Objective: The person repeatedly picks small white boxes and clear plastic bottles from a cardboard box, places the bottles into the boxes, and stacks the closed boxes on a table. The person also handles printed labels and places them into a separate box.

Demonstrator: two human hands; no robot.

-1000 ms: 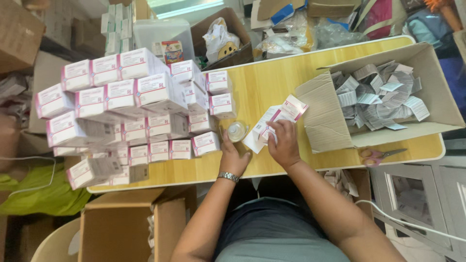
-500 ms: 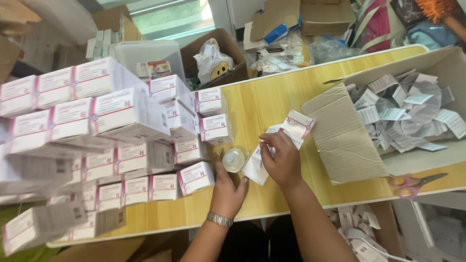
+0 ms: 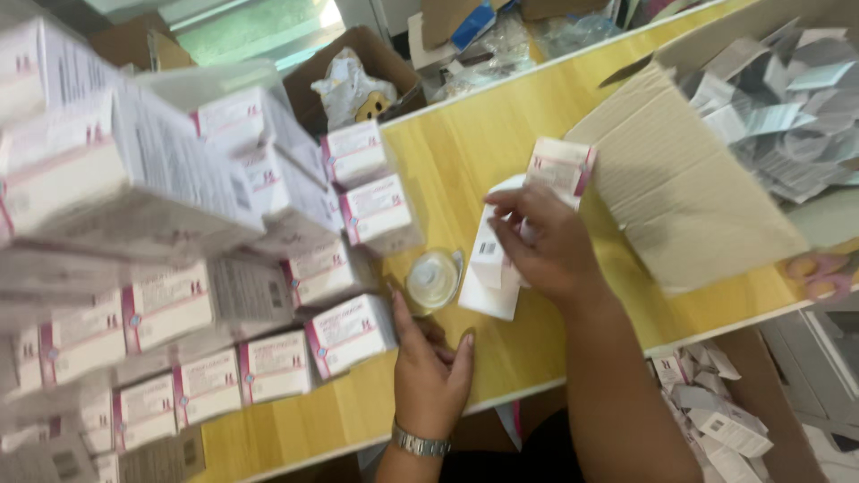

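My right hand [image 3: 541,246] is closed on a flattened white carton with pink edges [image 3: 514,233], holding it just above the wooden table [image 3: 465,156]. My left hand [image 3: 429,358] rests flat on the table, fingers apart, holding nothing, with a metal watch on its wrist. A roll of clear tape [image 3: 434,279] lies on the table just above the left hand, beside the carton. A white and pink box [image 3: 351,333] from the stack sits right next to the left hand.
Stacks of white and pink boxes [image 3: 161,233] fill the table's left side. A large cardboard box [image 3: 707,161] holding several folded leaflets stands at the right. Pink-handled scissors [image 3: 819,268] lie near the right edge. An open carton [image 3: 358,72] sits beyond the table.
The camera has moved closer and lower. My left hand has drawn back from the tape roll toward the table's near edge. My right hand still holds the flattened carton.
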